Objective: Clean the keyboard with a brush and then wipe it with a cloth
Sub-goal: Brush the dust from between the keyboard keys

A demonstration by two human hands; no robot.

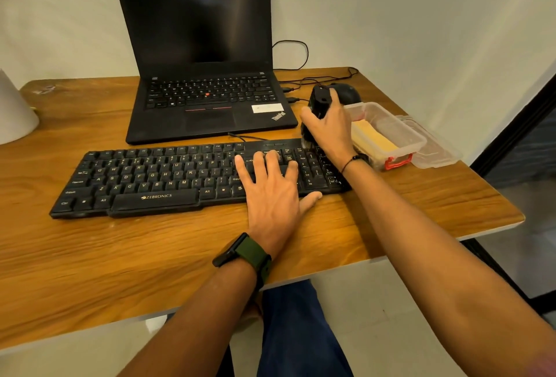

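A black Zebronics keyboard [144, 179] lies across the wooden table in front of the laptop. My left hand [272, 187] rests flat on its right part, fingers spread over the keys. My right hand [329, 130] grips a black brush [319, 103] held upright, its bristles down at the keyboard's top right corner by the number pad. A yellow cloth [373, 139] lies folded inside a clear plastic box [400, 127] just right of the keyboard.
An open black ThinkPad laptop [207, 100] stands behind the keyboard, with cables running off its right side. A black mouse [347, 92] sits behind the brush. The box's clear lid [436, 151] lies near the table's right edge. A white cone-shaped object [15, 115] stands far left.
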